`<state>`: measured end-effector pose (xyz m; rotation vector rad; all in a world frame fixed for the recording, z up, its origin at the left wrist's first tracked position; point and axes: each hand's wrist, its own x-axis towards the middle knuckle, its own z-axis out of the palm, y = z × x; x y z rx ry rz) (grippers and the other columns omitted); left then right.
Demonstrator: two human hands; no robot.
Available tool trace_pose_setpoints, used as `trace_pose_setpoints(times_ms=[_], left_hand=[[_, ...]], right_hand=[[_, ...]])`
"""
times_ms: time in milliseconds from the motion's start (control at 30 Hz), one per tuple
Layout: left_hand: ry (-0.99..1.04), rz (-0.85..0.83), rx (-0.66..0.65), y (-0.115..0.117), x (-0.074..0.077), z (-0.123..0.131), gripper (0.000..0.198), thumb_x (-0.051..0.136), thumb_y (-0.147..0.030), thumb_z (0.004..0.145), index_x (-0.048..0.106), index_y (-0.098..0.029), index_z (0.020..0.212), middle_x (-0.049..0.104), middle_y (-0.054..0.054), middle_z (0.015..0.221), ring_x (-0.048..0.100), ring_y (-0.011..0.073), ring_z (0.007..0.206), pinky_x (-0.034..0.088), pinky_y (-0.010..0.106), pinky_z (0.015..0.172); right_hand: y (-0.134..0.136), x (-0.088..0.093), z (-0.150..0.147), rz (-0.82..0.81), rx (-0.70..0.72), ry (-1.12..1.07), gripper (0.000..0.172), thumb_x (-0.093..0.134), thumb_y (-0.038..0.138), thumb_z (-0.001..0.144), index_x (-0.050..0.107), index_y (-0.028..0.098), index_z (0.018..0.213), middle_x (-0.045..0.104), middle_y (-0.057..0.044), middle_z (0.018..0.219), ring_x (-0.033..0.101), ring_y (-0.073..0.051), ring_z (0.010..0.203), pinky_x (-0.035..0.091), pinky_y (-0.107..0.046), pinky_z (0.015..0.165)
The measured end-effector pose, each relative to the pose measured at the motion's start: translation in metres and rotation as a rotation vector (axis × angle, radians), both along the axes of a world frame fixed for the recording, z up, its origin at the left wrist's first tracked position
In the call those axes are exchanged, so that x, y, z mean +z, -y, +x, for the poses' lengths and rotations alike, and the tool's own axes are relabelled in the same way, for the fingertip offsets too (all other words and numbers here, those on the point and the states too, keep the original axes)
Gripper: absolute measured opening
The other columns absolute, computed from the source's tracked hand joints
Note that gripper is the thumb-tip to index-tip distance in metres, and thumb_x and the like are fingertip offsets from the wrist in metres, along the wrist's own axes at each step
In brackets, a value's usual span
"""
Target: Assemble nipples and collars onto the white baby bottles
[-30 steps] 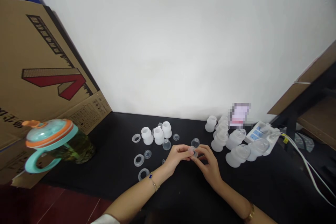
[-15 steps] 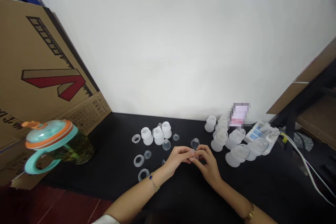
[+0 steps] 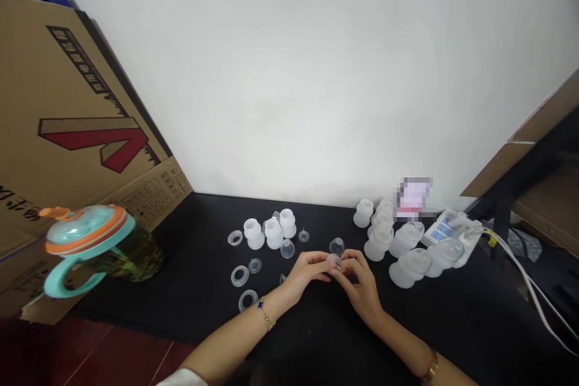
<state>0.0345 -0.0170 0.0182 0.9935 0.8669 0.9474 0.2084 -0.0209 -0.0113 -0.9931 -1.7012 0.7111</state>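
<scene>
My left hand (image 3: 307,272) and my right hand (image 3: 360,283) meet over the black table. Between their fingertips they pinch a small translucent piece that looks like a bottle nipple (image 3: 334,260); fingers cover much of it. Just beyond them lies a clear dome cap (image 3: 337,246). Left of my hands is a second dome cap (image 3: 287,248) in front of several open white bottles (image 3: 274,235). Loose nipples (image 3: 254,265) and translucent collar rings (image 3: 239,276) lie near my left forearm.
On the right stand several white bottles, some capped (image 3: 409,266), beside a power strip (image 3: 446,229) with white cables. A blurred-out phone-like screen (image 3: 412,199) leans against the wall. At left are a teal-handled jug (image 3: 104,247) and a big cardboard box (image 3: 81,96).
My fingers have shifted slightly around the translucent piece, and more of it shows now. Everything on the table stays in place; the view has moved a little.
</scene>
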Motion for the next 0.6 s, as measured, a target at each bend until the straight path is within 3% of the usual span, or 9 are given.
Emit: trace_pose_setpoints(times_ms=[100, 200, 333, 600], left_hand=[[0.018, -0.024, 0.017, -0.0012, -0.0007, -0.0013, 0.04, 0.081, -0.043, 0.073, 0.078, -0.013, 0.1, 0.075, 0.012, 0.098, 0.068, 0.023, 0.089, 0.052, 0.028, 0.074], [0.041, -0.024, 0.038, -0.0019, -0.002, -0.0015, 0.038, 0.081, -0.041, 0.073, 0.078, -0.013, 0.099, 0.075, 0.013, 0.098, 0.068, 0.0236, 0.09, 0.052, 0.028, 0.074], [0.057, -0.026, 0.052, -0.002, -0.0019, -0.0011, 0.036, 0.08, -0.04, 0.074, 0.078, -0.012, 0.097, 0.074, 0.013, 0.096, 0.067, 0.023, 0.089, 0.052, 0.027, 0.072], [0.036, -0.001, 0.029, -0.0021, -0.002, -0.0016, 0.036, 0.077, -0.043, 0.077, 0.078, -0.013, 0.097, 0.074, 0.011, 0.094, 0.067, 0.0222, 0.087, 0.051, 0.028, 0.074]], right_hand=[[0.0, 0.0003, -0.0002, 0.0, -0.014, -0.017, 0.019, 0.065, 0.034, 0.09, 0.061, 0.022, 0.076, 0.055, -0.006, 0.099, 0.061, -0.019, 0.082, 0.056, -0.028, 0.064], [-0.0002, 0.002, -0.001, -0.015, -0.017, -0.051, 0.011, 0.068, 0.033, 0.089, 0.063, 0.023, 0.086, 0.056, -0.006, 0.102, 0.062, -0.018, 0.081, 0.056, -0.028, 0.063], [-0.0005, 0.0043, -0.0014, -0.024, -0.017, -0.067, 0.016, 0.07, 0.034, 0.088, 0.066, 0.025, 0.1, 0.057, -0.007, 0.108, 0.063, -0.017, 0.077, 0.058, -0.029, 0.062], [-0.001, 0.0023, -0.0013, -0.041, 0.0, -0.042, 0.014, 0.071, 0.035, 0.086, 0.071, 0.025, 0.096, 0.057, -0.009, 0.114, 0.066, -0.019, 0.078, 0.06, -0.032, 0.062]])
